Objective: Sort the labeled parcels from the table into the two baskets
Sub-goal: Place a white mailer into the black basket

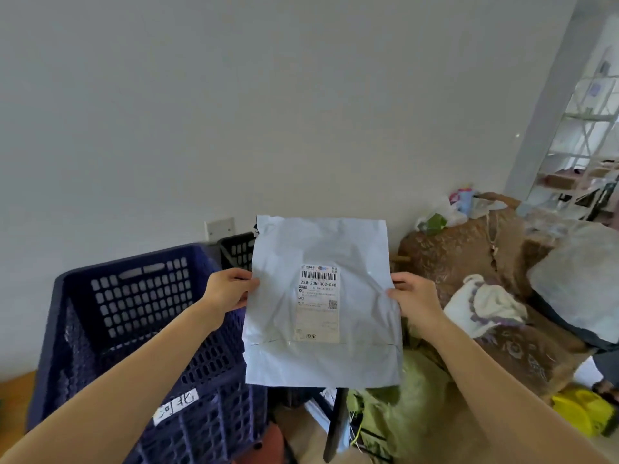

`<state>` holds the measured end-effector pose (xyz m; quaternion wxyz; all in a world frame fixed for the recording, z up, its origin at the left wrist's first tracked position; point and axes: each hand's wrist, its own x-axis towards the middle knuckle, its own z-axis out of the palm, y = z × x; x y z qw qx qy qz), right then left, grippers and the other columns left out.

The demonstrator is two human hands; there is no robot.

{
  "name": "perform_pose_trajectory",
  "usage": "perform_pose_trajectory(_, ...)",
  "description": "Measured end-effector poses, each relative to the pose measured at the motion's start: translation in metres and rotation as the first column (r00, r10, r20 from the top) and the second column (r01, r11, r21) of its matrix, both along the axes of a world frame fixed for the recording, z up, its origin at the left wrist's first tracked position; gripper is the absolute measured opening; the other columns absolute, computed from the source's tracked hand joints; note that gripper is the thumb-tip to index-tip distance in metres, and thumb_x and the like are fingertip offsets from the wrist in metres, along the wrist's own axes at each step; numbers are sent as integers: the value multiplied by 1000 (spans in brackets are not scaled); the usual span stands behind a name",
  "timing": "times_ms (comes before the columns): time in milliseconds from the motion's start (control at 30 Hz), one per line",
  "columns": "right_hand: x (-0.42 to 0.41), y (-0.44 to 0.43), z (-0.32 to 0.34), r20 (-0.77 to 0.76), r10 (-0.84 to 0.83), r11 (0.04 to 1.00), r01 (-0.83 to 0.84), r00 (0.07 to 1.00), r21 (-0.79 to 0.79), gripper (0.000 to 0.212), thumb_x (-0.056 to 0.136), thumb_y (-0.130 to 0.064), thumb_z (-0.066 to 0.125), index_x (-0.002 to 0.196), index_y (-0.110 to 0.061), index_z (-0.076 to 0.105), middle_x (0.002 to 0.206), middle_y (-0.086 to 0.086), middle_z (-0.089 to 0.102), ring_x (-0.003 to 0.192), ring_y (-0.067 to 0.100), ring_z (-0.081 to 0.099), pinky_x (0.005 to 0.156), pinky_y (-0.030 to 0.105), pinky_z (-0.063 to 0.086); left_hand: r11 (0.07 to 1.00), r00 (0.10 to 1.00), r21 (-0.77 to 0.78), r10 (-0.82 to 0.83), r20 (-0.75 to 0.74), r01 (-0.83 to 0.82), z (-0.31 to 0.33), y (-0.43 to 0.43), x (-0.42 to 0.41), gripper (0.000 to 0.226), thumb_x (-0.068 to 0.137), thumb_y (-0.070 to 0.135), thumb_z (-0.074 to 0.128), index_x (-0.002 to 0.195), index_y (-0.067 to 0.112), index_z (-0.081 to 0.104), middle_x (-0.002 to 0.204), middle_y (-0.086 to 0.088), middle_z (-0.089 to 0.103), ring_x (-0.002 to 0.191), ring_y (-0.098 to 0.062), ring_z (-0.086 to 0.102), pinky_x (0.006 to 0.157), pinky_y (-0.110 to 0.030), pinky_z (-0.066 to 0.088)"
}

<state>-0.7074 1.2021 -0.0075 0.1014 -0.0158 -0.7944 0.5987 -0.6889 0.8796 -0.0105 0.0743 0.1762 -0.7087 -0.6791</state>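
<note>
R of blue basket (134,296): parcel (335,249), both hands (231,289) (415,296)

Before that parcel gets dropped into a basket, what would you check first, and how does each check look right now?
1. Grip: left hand and right hand hold the parcel by its side edges: ok.
2. label faces the camera, upright: ok.
3. Address print on the label legible: cannot tell, too small.
4. blue basket open, its tag showing: ok.
5. black basket has room: cannot tell, mostly hidden.
</note>
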Motion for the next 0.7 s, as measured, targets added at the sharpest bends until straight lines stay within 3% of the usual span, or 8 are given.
perform_pose_trajectory(100, -52, 10, 10, -4, 58, 998, -58, 998, 3, 29, 80, 5, 66, 87, -23, 69, 91, -3, 68, 82, 13, 64, 72, 29, 54, 998, 998, 4, 62, -1, -62, 7, 12, -29, 22, 84, 2, 71, 105, -2, 66, 100, -16, 70, 79, -24, 67, 70, -32, 56)
perform_pose_trajectory(167, -83, 12, 13, -7, 84, 996, -84, 996, 5, 26, 81, 5, 66, 92, -18, 70, 90, -3, 68, 82, 14, 65, 68, 26, 53, 993, 993, -23, 112, -28, -113, 11, 16, -46, 19, 84, 3, 71, 102, -1, 67, 96, -14, 70, 75, -22, 67, 62, -28, 56)
perform_pose_trajectory(300, -141, 6, 16, -71, 132, 991, -130, 989, 34, 24, 84, 6, 62, 93, -15, 70, 88, -6, 68, 83, 11, 65, 74, 23, 52, 969, 971, -114, 204, -128, -219, 12, 14, -84, 7, 84, 10, 73, 87, 11, 67, 91, -8, 69, 83, -23, 66, 74, -34, 58)
perform_pose_trajectory(367, -165, -1, 16, -95, 133, 990, -129, 986, 52, 29, 87, 5, 60, 86, -24, 64, 82, -16, 61, 77, -2, 58, 65, 10, 45, 962, 965, -134, 220, -139, -239, 7, 12, -104, 8, 84, 12, 73, 82, 17, 67, 90, -6, 69, 86, -23, 66, 79, -36, 57)
perform_pose_trajectory(500, -216, -14, 5, -86, 114, 991, -106, 990, 85, 25, 88, 6, 58, 98, -17, 62, 82, -16, 56, 72, -5, 52, 53, 4, 43, 962, 969, -139, 218, -118, -234, -4, 4, -145, 11, 85, 12, 72, 80, 18, 65, 87, -4, 68, 82, -20, 66, 69, -28, 55)
perform_pose_trajectory(600, -250, -28, -7, -72, 114, 981, -100, 991, 165, 26, 86, 8, 58, 104, -8, 68, 83, -11, 59, 75, 1, 56, 62, 8, 43, 960, 971, -150, 232, -63, -239, -15, -6, -177, 15, 84, 7, 72, 77, 17, 63, 82, -4, 66, 80, -22, 65, 67, -28, 55)
perform_pose_trajectory(700, -280, -46, -23, -30, 142, 956, -130, 989, 265, 28, 85, 9, 55, 105, -3, 70, 98, 2, 67, 96, 19, 63, 85, 27, 50, 956, 963, -160, 260, 65, -247, -39, -15, -209, 17, 85, 2, 67, 72, 13, 62, 79, -6, 63, 82, -27, 63, 72, -37, 58)
